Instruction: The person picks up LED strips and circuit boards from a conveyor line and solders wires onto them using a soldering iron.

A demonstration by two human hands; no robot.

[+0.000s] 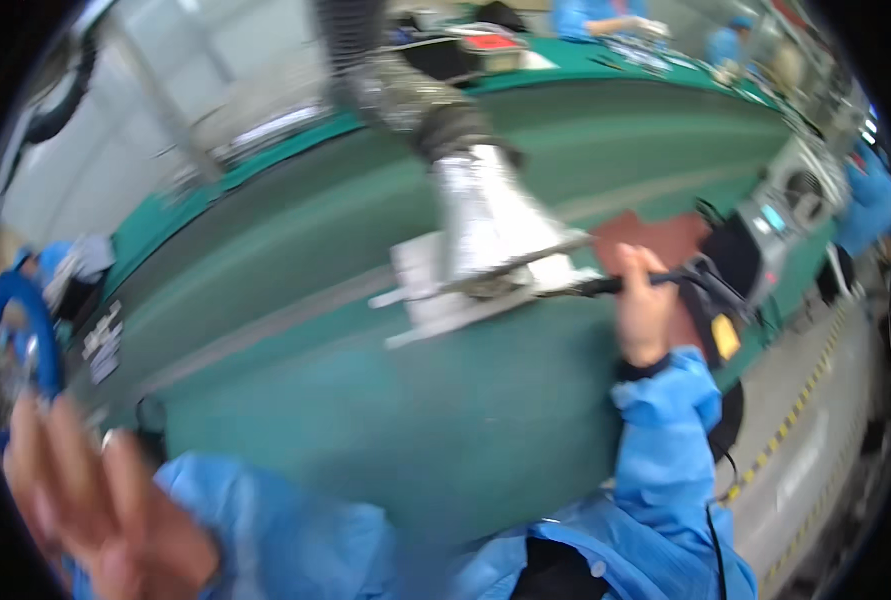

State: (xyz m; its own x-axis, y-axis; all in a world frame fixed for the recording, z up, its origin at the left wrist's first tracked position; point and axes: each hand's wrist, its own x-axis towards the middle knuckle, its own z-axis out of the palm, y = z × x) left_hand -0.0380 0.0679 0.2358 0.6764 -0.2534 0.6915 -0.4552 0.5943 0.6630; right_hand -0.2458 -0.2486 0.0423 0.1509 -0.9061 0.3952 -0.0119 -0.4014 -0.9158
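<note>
My right hand (646, 308) is wrapped round the black handle of a soldering iron (598, 287), whose front end points left toward a pale board (436, 315). Over that board hangs the silver foil hood (491, 215) of a duct, hiding part of it. Motion blurs the iron's tip, and I cannot tell whether it touches anything. My left hand (116, 500) is raised at the lower left, away from the board, fingers stretched out and nothing seen in them. Near its fingertips is a curved blue tube (41, 330).
A grey soldering station (766, 235) with a lit display stands at the right, by a reddish-brown mat (656, 235). Small parts (106, 345) lie left on the green bench (366, 400). The duct (396, 90) comes down from above. Co-workers in blue sit beyond.
</note>
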